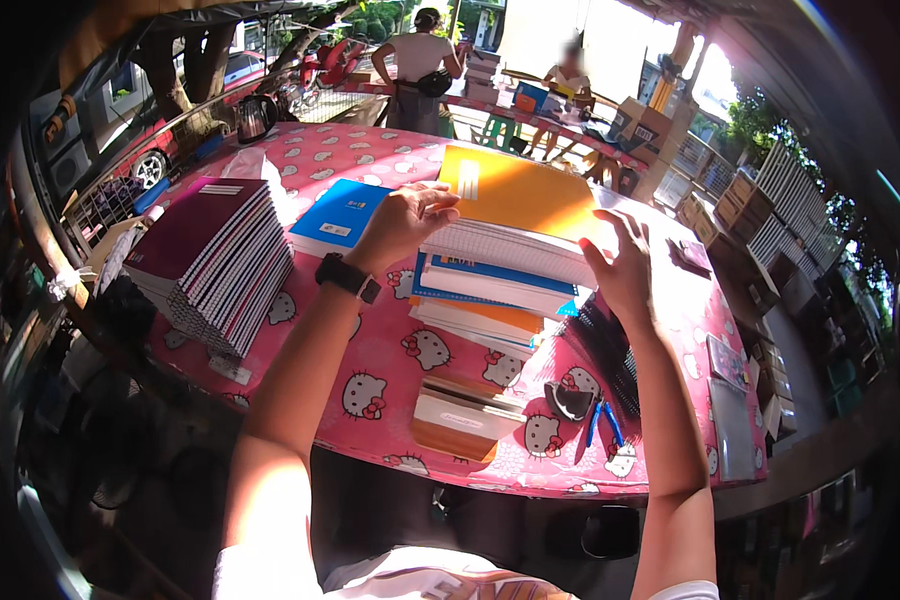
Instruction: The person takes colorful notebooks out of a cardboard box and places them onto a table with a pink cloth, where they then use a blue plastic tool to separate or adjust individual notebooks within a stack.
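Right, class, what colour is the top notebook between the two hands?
The top notebook is yellow-orange, seen best in the head view.

A wide fisheye view looked down and forward from the head, above and behind the bare left hand (400,228) and bare right hand (625,272), near the pink cat-printed tablecloth (385,430).

notebooks (210,255) stand left of the central pile (515,230).

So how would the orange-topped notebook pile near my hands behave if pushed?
The orange-topped notebook pile would probably feel heavy, given its many stacked paper edges. It might slide apart too, since its layers look staggered.
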Available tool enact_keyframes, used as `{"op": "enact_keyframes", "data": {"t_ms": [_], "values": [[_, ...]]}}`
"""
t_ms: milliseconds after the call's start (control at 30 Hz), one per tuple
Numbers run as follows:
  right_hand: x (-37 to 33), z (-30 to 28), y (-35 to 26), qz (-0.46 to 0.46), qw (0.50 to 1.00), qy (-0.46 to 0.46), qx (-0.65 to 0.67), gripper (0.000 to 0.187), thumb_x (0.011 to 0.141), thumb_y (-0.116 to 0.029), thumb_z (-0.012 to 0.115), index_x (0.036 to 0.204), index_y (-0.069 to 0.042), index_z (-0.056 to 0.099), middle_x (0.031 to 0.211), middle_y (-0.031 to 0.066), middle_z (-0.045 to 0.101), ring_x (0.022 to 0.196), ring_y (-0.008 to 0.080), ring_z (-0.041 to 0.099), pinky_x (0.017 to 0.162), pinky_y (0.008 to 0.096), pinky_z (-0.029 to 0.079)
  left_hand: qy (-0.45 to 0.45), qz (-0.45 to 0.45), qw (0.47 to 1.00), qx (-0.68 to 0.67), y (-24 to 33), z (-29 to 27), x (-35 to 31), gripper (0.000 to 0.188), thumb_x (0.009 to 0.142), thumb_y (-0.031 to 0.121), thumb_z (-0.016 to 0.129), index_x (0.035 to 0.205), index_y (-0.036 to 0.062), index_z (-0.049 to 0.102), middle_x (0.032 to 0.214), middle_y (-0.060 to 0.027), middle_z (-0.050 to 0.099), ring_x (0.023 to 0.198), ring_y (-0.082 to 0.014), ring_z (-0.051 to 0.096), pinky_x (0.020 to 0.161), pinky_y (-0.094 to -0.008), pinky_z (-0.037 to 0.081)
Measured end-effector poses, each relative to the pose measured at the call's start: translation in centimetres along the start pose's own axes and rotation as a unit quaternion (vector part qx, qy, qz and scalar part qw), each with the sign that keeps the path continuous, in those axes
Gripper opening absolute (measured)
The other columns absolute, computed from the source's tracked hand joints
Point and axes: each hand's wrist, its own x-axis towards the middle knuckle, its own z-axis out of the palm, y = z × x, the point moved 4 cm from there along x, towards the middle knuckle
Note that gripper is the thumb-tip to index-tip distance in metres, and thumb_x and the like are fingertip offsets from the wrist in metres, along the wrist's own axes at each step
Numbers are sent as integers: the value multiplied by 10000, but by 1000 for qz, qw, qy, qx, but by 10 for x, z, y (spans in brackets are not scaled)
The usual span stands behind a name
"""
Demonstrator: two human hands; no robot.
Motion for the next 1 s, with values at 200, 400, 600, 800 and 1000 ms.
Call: {"op": "enact_keyframes", "data": {"t_ms": [200, 400, 600, 800, 1000], "values": [[21, 44, -36, -172, 982, -62, 56, 326, 717, -179, 700, 1012, -79, 604, 1057, 82, 584, 1017, 262, 522, 866, 381, 424, 25, -5, 1000, 5, 4, 10, 3, 376, 780, 274, 673, 1064, 32, 622, 1133, -152, 590, 1082, -245, 546, 910, -326, 421], [24, 57, -53, -156, 977, -131, 60, 248, 720, -182, 699, 932, -86, 615, 932, 57, 608, 926, 239, 567, 801, 362, 458, 83, 26, 996, 10, -5, 3, -27, 468, 671, 175, 734, 1086, 8, 595, 1066, -150, 612, 1052, -279, 552, 897, -336, 422], [29, 56, -40, -128, 980, -130, 85, 152, 736, -183, 686, 839, -83, 637, 797, 48, 628, 815, 222, 606, 712, 349, 468, 116, 17, 993, 14, 2, 3, -27, 411, 733, 233, 714, 1069, 23, 603, 1055, -100, 624, 1034, -210, 550, 915, -326, 394], [48, 66, -24, -15, 943, -256, 210, 220, 713, -232, 732, 838, -62, 671, 808, 55, 644, 755, 170, 619, 712, 298, 471, 137, -55, 986, -79, -8, 6, -23, 374, 750, 239, 711, 1037, 21, 613, 998, -66, 624, 934, -117, 556, 823, -270, 439], [51, 67, -18, -2, 924, -294, 245, 248, 708, -228, 745, 840, -31, 669, 802, 57, 641, 776, 150, 616, 723, 282, 472, 171, -68, 972, -143, -9, 13, -21, 383, 727, 250, 725, 1009, 11, 623, 945, -71, 643, 863, -122, 586, 767, -256, 458]]}}
